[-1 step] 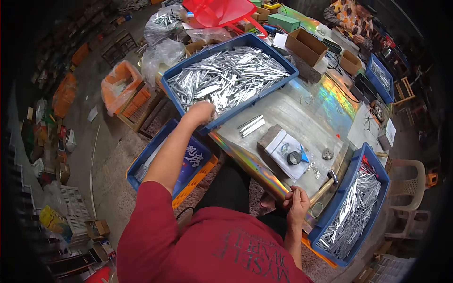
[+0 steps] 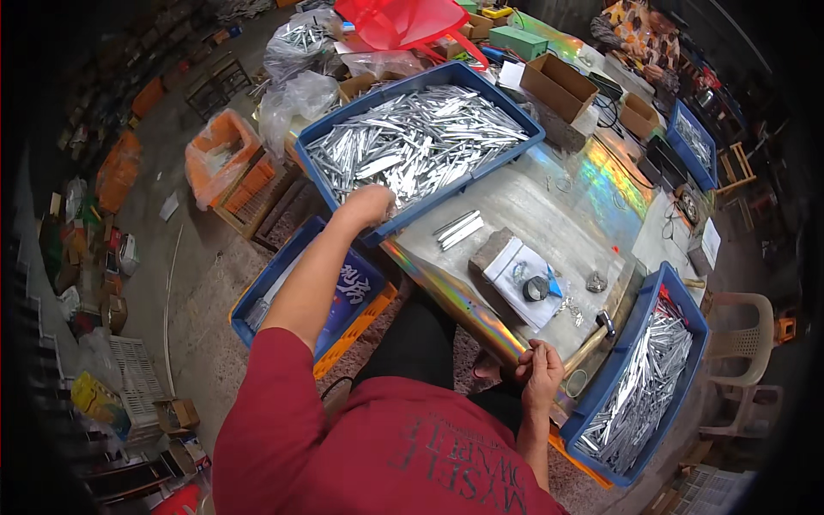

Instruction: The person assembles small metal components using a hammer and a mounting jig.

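Note:
My left hand (image 2: 368, 206) reaches over the near left corner of a large blue tray (image 2: 468, 182) heaped with thin silvery metal strips (image 2: 429, 137). Its fingers curl down at the strips, and the fingertips are hidden. My right hand (image 2: 541, 369) rests at the table's near edge, fingers curled and thumb pressed in. Whatever it may hold is too small to make out. Between the hands, a few metal strips (image 2: 461, 230) lie side by side on the table. Close by, a block bears white paper (image 2: 513, 268) and a dark round roll (image 2: 536, 288).
A hammer (image 2: 606, 323) lies right of the block. Beyond it stands a second blue tray (image 2: 702, 330) full of strips. Below my left arm is another blue tray (image 2: 243, 313). Cardboard boxes (image 2: 558, 84) and a red bag (image 2: 399, 24) crowd the far side. Another person (image 2: 639, 34) is at the far right.

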`<state>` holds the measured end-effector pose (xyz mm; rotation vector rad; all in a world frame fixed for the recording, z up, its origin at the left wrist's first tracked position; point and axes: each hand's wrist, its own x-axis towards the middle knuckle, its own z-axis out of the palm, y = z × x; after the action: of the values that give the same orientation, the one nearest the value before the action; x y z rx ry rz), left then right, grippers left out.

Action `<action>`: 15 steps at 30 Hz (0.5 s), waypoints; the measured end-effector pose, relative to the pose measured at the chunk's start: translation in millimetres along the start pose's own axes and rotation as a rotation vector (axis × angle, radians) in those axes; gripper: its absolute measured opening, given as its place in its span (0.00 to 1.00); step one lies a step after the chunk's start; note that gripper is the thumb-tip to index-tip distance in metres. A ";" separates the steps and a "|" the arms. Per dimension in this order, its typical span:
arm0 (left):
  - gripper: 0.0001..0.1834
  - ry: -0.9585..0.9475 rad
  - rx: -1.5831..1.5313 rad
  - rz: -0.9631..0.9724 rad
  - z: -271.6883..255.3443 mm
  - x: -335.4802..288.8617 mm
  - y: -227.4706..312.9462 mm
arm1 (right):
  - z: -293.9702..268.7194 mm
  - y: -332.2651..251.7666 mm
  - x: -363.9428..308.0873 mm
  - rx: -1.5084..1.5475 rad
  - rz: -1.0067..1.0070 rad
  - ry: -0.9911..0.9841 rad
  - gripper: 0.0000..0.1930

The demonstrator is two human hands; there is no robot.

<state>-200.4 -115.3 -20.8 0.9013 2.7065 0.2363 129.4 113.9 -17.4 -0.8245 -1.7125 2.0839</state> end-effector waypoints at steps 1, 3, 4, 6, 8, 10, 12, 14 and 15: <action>0.09 -0.016 -0.007 0.073 -0.7 3.9 -1.0 | -0.8 -0.3 0.0 0.001 0.004 0.010 0.10; 0.09 0.059 -0.013 0.135 1.9 1.2 -2.9 | -2.9 0.6 -0.6 -0.003 -0.004 0.018 0.10; 0.08 0.128 -0.019 0.206 2.8 -0.2 -1.9 | -4.1 1.4 -1.1 -0.008 -0.009 0.036 0.10; 0.06 0.232 -0.075 0.230 1.6 -1.1 -1.4 | -7.3 4.3 -0.3 -0.007 -0.021 0.043 0.11; 0.06 0.200 -0.452 0.070 -7.7 -4.6 7.7 | -8.5 5.9 -1.7 -0.009 -0.025 0.055 0.11; 0.06 0.284 -0.375 0.106 -15.9 -10.7 11.5 | -7.6 5.3 -0.9 -0.003 -0.019 0.040 0.11; 0.05 0.312 -0.447 0.074 -18.9 -16.0 8.7 | -5.0 4.7 -0.5 -0.003 -0.010 0.035 0.11; 0.05 0.350 -0.462 0.127 -17.7 -14.7 12.6 | -5.6 4.6 -1.9 -0.009 -0.010 0.059 0.11; 0.06 0.368 -0.519 0.145 -18.4 -14.9 14.8 | -6.1 5.6 -2.0 -0.015 -0.013 0.060 0.11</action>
<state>-186.4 -113.8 3.3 0.9575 2.6689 1.1751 135.3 116.2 -23.1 -0.8689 -1.6991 2.0192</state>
